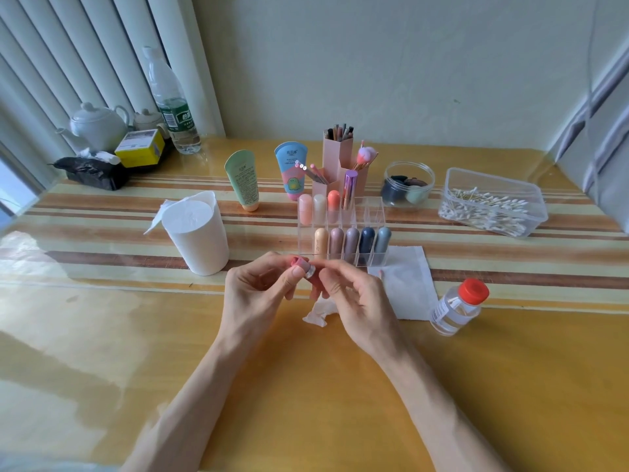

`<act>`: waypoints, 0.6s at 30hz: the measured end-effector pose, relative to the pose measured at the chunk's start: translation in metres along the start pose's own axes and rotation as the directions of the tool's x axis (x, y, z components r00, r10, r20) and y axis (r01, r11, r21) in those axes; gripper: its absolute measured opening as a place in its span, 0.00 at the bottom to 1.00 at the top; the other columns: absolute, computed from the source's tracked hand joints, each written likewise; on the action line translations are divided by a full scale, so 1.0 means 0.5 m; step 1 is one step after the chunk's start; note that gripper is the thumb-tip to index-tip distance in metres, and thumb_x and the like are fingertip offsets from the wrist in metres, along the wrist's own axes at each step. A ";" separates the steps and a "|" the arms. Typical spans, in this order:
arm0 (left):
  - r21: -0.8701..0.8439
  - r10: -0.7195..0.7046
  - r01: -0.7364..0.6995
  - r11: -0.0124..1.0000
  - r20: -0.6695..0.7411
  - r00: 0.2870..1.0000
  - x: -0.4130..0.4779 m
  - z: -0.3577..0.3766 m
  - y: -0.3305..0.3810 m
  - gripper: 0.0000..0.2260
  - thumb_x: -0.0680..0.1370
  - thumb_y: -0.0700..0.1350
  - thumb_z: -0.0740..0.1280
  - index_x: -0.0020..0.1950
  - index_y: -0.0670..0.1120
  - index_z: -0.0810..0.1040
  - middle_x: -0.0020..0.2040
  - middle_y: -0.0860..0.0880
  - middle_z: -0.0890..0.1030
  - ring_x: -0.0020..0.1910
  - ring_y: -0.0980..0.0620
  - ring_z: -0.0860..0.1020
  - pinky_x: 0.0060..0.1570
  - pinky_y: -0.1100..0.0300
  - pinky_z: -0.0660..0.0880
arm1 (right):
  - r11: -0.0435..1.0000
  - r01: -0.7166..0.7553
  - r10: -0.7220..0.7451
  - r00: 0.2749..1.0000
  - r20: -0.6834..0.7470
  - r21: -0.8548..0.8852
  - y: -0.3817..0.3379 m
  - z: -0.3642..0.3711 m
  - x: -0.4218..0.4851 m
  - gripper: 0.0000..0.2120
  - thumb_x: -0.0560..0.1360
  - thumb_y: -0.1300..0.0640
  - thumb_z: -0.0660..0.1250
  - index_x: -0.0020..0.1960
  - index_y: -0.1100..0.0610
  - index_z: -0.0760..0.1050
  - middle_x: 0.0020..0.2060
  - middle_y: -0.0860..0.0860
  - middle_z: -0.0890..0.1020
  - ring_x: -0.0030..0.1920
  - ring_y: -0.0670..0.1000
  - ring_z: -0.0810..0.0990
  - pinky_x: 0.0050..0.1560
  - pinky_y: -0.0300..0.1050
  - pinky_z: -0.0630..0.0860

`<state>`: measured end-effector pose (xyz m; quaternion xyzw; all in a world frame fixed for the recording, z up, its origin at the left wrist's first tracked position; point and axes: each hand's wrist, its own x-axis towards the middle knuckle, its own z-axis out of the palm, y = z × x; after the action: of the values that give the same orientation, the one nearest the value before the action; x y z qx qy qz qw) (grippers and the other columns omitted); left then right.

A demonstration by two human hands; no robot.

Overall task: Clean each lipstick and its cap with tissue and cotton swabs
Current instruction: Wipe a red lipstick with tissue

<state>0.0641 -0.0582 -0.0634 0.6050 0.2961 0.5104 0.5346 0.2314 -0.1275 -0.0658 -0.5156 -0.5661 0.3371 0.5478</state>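
Lipstick [301, 265], pink with a silver collar, is pinched by left hand [258, 291] and right hand [357, 298] above crumpled tissue [316, 314].

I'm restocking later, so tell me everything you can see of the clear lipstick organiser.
The clear lipstick organiser is a transparent plastic grid of upright cells, standing on the table. Its back row holds three pastel capsule lipsticks and a purple metallic tube; the front row holds five more capsules. Right back cells look empty.
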 end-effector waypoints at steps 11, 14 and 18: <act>-0.053 -0.051 0.050 0.997 -0.011 0.999 0.000 -0.003 0.002 0.05 0.77 0.41 0.73 0.48 0.43 0.89 0.38 0.47 0.82 0.32 0.51 0.71 0.36 0.61 0.72 | 0.999 -0.044 0.044 0.999 0.010 0.030 -0.006 0.002 0.002 0.12 0.82 0.53 0.67 0.58 0.59 0.83 0.40 0.50 0.85 0.44 0.52 0.84 0.48 0.39 0.80; -0.061 -0.050 0.048 0.997 -0.022 0.999 0.001 -0.002 0.004 0.05 0.77 0.41 0.73 0.48 0.44 0.89 0.39 0.47 0.82 0.32 0.51 0.71 0.36 0.61 0.72 | 0.996 -0.003 0.007 0.999 -0.046 0.088 -0.016 0.004 -0.001 0.11 0.77 0.62 0.76 0.57 0.62 0.82 0.46 0.49 0.87 0.49 0.46 0.86 0.53 0.31 0.77; -0.042 -0.055 0.055 0.998 -0.007 0.998 -0.003 0.000 0.003 0.05 0.78 0.43 0.73 0.47 0.44 0.89 0.38 0.48 0.81 0.32 0.51 0.70 0.37 0.60 0.72 | 1.000 0.026 -0.027 0.998 -0.053 -0.011 -0.010 0.002 -0.001 0.07 0.79 0.59 0.73 0.55 0.61 0.83 0.44 0.41 0.87 0.49 0.43 0.86 0.51 0.30 0.77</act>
<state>0.0633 -0.0598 -0.0623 0.5830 0.3042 0.5042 0.5599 0.2294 -0.1292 -0.0612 -0.5195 -0.5601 0.3130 0.5643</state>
